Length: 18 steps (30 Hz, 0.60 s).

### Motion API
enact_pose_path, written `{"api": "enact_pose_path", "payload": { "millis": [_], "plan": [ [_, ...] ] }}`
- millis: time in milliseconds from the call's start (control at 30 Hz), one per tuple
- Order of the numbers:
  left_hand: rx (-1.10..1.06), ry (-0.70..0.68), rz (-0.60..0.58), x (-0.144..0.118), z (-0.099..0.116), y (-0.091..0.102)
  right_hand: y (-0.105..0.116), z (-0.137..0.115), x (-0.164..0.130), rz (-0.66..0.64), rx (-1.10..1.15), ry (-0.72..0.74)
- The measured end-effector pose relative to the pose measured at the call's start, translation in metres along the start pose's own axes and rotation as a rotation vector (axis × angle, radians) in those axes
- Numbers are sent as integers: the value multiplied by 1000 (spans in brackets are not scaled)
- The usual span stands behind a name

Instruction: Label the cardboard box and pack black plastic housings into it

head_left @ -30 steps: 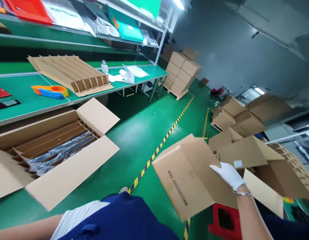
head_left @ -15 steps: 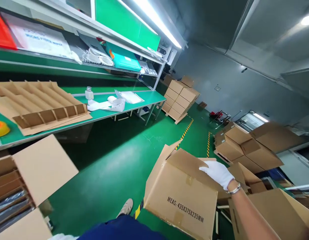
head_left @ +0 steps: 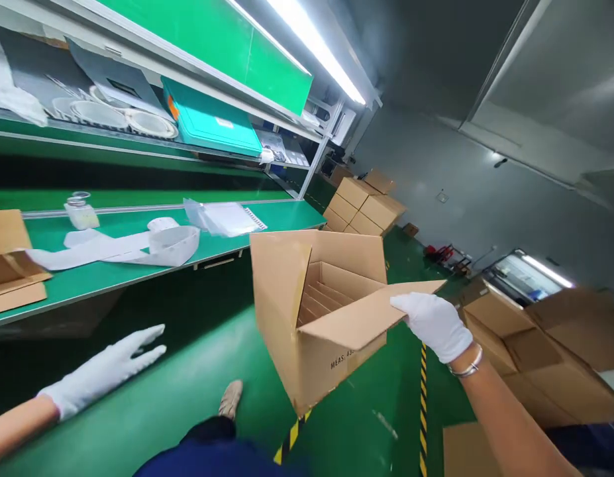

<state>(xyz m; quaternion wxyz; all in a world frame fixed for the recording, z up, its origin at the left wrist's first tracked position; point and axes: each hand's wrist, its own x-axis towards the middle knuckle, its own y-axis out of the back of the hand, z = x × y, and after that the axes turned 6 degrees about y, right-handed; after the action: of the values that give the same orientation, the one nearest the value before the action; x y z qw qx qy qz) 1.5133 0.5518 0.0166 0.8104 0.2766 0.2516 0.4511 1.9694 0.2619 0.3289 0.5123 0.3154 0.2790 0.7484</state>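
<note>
Right hand, gloved, arm extended forward, grips the near flap of the box, which is held tilted above the floor, open side showing dividers. Left hand, gloved, fingers spread, palm down, holds nothing, left of the box below the desk. Box print is partly cut off.

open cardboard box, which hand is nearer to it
Right. The right hand grips a flap of the open cardboard box; the left hand is spread apart from it, off to its left.

Open floor under left hand; bench edge above; carton blocks right.
</note>
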Motion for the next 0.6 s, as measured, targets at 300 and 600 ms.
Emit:
{"api": "enact_pose_path", "payload": {
  "millis": [300, 600],
  "plan": [
    [90, -540, 271, 336, 231, 54, -75, 188, 85, 283, -197, 184],
    [171, -600, 117, 434, 310, 42, -272, 360, 124, 283, -228, 167]
  ]
}}
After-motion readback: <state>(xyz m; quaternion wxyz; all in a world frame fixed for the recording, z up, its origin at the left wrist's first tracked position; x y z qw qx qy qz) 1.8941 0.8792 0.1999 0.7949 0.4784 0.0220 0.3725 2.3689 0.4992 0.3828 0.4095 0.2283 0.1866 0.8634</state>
